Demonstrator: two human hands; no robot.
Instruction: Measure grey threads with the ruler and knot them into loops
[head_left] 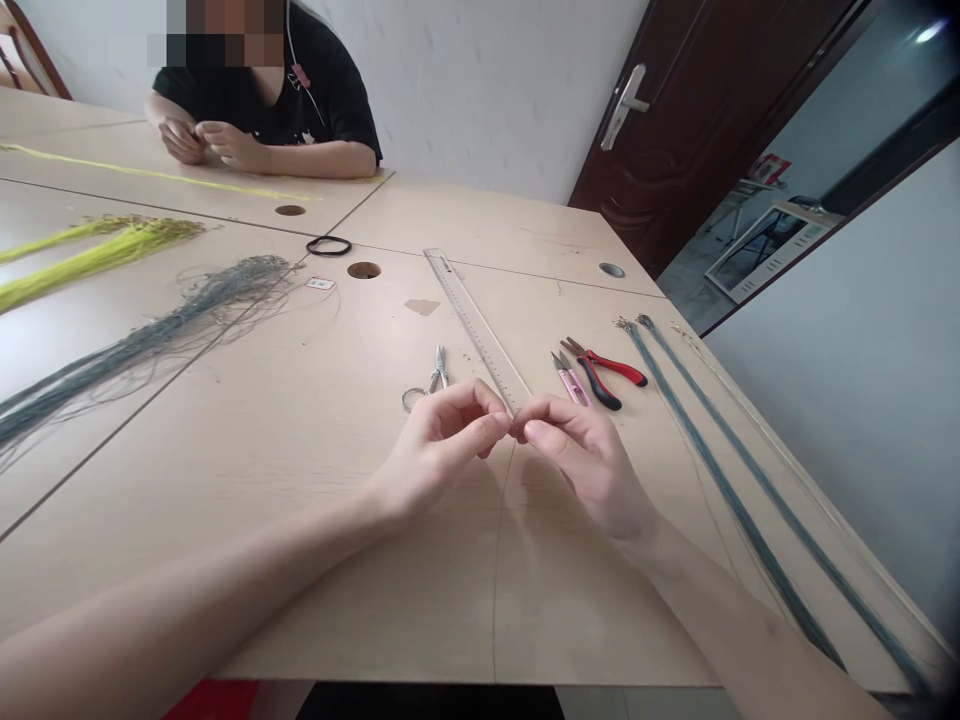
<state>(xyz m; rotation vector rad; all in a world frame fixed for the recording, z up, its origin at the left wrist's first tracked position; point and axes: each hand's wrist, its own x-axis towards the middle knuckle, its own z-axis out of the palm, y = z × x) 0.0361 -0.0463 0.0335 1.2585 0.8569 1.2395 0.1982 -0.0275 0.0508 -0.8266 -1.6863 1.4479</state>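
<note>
My left hand point(450, 432) and my right hand point(581, 455) meet above the table, both pinched, fingertips almost touching. Between them they grip a thin cord point(497, 560), whose dark strand runs down toward the table's front edge. The part inside the fingertips is too small to make out. Just beyond the hands lies a clear ruler point(469, 325), its near end reaching my fingertips. Small silver scissors point(438, 370) lie beside my left hand, partly covered by it. Pink thread snips point(570, 378) and red-and-black pliers point(604, 372) rest beyond my right hand.
Blue-grey cord bundles point(739, 500) stretch along the right edge. At left lie a grey cord bundle point(172, 315) and yellow cords point(97, 255). A black band point(328, 246), a tag point(320, 284) and a cable hole point(364, 270) are farther back. Another person point(300, 110) sits across the table.
</note>
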